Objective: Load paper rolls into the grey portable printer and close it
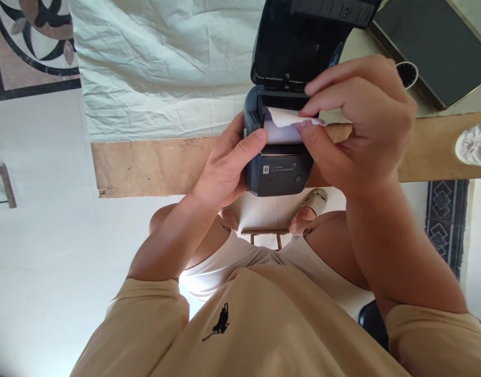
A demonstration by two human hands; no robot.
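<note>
Right hand [366, 123] pinches paper end of roll [282, 135] inside open label printer [280, 175]; left hand [225, 165] grips printer's side. Hard pull could tear paper or unseat roll.

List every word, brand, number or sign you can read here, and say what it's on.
No words or numbers can be read.
Printer front: white square icon, its symbol unclear; small lines beside it, too blurred.
Button: round sign, probably power.
Open lid: a small mark, illegible.
Shirt: dark figure logo, no lettering visible.
</note>
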